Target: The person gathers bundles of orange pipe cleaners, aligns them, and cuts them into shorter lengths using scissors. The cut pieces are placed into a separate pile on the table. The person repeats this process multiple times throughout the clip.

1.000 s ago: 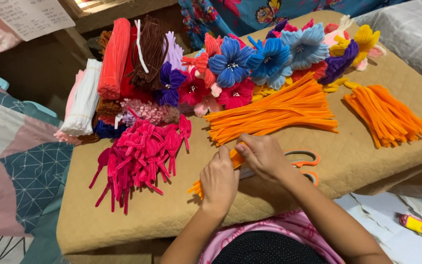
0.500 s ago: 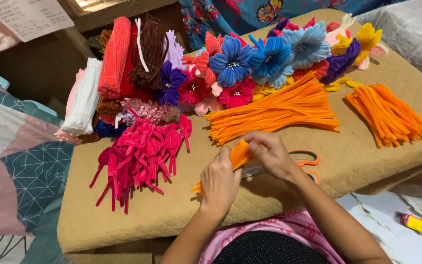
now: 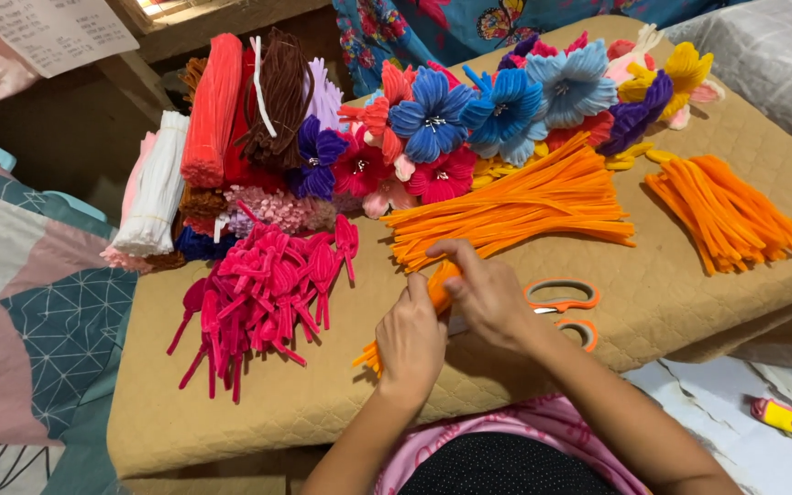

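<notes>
Both hands work one orange pipe cleaner (image 3: 435, 291) on the padded surface (image 3: 323, 403): left hand (image 3: 412, 341) clamped low, right hand (image 3: 485, 293) pinching the top beside scissors (image 3: 563, 302). Tight, even folds would serve best.

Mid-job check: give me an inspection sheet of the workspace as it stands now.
Surface: tan quilted pad, mostly covered.
Job's things: small orange pipe-cleaner bundle held in both hands.
Clutter: pink folded pieces, long orange stems, second orange pile, finished flowers, colour bundles, orange-handled scissors.
Grippers: left hand and right hand closed on the bundle.
Cables: nothing seen.
Surroundings: patterned bedding, yellow tube.
</notes>
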